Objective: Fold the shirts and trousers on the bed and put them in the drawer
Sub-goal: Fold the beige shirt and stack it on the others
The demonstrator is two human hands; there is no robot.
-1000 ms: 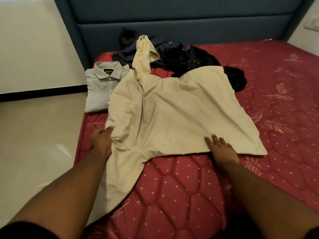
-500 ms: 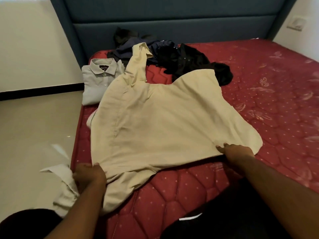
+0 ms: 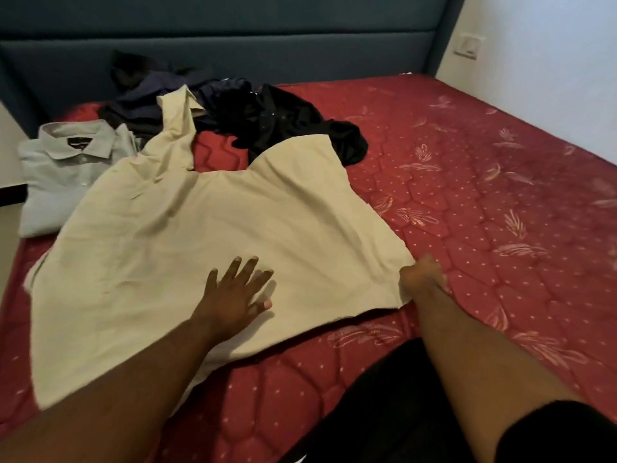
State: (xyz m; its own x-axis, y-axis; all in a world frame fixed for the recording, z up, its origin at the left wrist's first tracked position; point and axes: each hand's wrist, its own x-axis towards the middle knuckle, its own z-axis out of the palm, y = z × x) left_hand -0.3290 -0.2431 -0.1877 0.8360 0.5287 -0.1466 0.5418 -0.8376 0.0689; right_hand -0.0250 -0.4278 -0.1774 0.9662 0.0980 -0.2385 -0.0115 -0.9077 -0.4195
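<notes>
A cream shirt [image 3: 187, 235] lies spread face down on the red mattress [image 3: 484, 202], one sleeve stretching up toward the headboard. My left hand [image 3: 235, 290] rests flat on the shirt's lower middle, fingers spread. My right hand [image 3: 422, 274] pinches the shirt's right hem corner. A folded grey shirt [image 3: 63, 175] sits at the bed's left edge, partly under the cream shirt. A heap of dark navy and black clothes [image 3: 267, 118] lies behind, near the headboard.
A blue padded headboard [image 3: 267, 38] runs across the back. A white wall with a switch plate [image 3: 467, 46] stands at the right. The mattress's left edge drops to pale floor [image 3: 8, 242]. No drawer is in view.
My left hand let go of the sleeve hanging off the bed's left edge and moved onto the shirt's middle, flat. My right hand shifted right along the hem to its corner. The view moved right.
</notes>
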